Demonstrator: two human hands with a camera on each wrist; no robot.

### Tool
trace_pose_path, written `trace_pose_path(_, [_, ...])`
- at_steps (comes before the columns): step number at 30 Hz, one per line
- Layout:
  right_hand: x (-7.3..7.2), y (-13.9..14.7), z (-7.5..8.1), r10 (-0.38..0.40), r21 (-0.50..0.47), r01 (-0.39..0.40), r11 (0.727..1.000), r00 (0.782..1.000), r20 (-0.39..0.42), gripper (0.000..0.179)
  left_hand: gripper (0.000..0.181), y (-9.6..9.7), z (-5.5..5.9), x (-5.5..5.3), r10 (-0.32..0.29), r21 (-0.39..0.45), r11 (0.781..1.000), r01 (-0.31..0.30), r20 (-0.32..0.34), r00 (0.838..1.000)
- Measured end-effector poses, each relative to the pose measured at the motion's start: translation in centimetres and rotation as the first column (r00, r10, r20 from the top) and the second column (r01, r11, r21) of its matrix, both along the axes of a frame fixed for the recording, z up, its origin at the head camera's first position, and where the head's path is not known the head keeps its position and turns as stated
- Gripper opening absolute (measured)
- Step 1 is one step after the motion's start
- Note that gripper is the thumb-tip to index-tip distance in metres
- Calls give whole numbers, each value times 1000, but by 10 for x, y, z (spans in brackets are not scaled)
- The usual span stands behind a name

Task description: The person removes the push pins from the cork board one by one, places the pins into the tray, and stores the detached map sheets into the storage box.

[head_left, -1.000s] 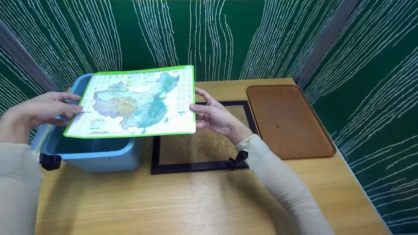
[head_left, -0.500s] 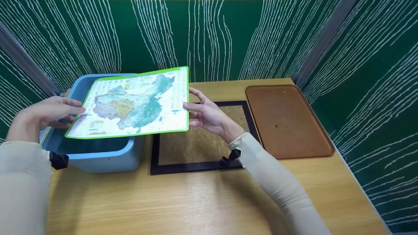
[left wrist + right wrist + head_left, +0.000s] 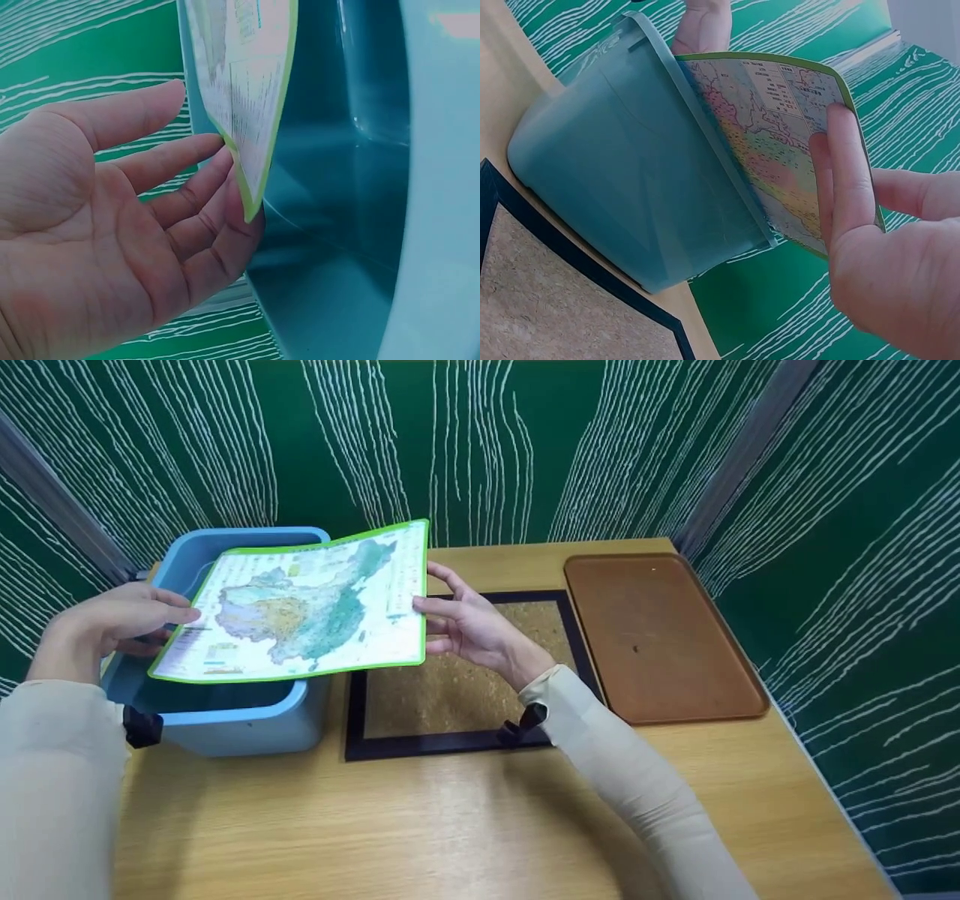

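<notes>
A thin map sheet with a bright green border is held in the air over the blue bin. Its far right corner curves upward. My left hand holds the left edge; in the left wrist view its fingertips meet the green border, while the thumb stands apart. At the opposite edge my right hand pinches the sheet, thumb on top and fingers underneath. A second coloured map print shows on the underside in the right wrist view. The sheet hides much of the bin's opening.
A cork board with a dark frame lies on the wooden table beside the bin. Right of it is a brown tray with raised edges. Green walls with white wavy lines enclose the table.
The map sheet has shifted slightly left and tilted, its left part and far edge lower. My right hand has moved left with it; my left hand has moved slightly right.
</notes>
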State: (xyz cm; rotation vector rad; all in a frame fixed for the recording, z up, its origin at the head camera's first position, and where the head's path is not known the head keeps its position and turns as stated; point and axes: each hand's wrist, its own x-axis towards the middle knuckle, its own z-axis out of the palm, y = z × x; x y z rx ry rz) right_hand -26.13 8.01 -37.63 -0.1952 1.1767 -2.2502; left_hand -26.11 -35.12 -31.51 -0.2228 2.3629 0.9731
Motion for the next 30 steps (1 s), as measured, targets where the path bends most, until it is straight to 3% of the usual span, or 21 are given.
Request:
trace_pose_path(15, [0,-10,0,4,21,-4,1000,1000,8,62,78,8,9,9,-37,-18,999,39,62,997])
trace_pose_path(30, [-1,-11,-4,23,10,-23,1000,1000,19,63,84,5,4,6,-42,-37,998,45,80,996])
